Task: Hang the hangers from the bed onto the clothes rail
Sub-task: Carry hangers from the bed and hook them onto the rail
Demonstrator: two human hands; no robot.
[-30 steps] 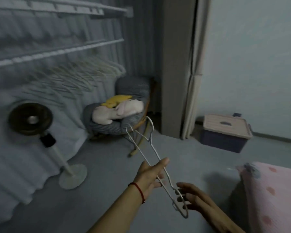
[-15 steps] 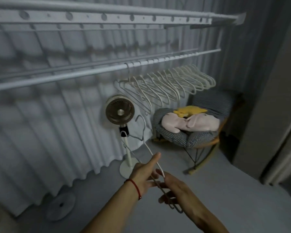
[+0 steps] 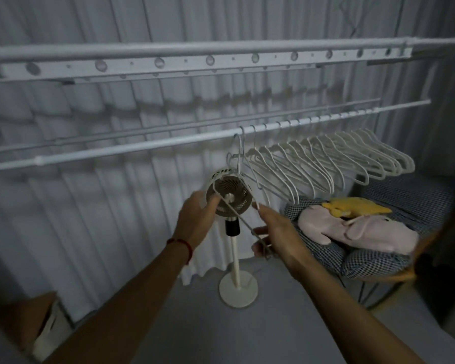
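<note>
Rising at a slant between the two hands, a white hanger [image 3: 230, 203] has its hook up near the clothes rail [image 3: 132, 149], just left of the row of hung hangers [image 3: 323, 156]; whether the hook is already over the rail cannot be told through the blur. Its lower end sits in the right hand [image 3: 273, 232], whose fingers [image 3: 259, 229] are curled round the thin frame. The left hand [image 3: 195, 219] is at the hanger's upper part, its fingers bent toward the frame in front of the fan head; whether they truly grip it or only touch it is not clear. A red string bracelet [image 3: 180, 246] circles the left wrist.

The hung hangers fill the right half of the rail, white and closely spaced, their shoulders fanned out toward the right. Above this rail runs a second thin bar, and higher still a flat white rack bar [image 3: 195, 61] pierced with round holes. Pleated pale curtains [image 3: 76, 206] hang behind everything.

Directly behind the hands stands a pedestal fan [image 3: 234, 258], with a round dark head, black neck, white pole and round white base on the grey floor. To the right is a chair [image 3: 365, 261] with checked cushions, carrying a pink plush toy [image 3: 357, 229] with a yellow plush toy [image 3: 357, 207] lying on top of it. A brown shape sits blurred at the lower left corner.
</note>
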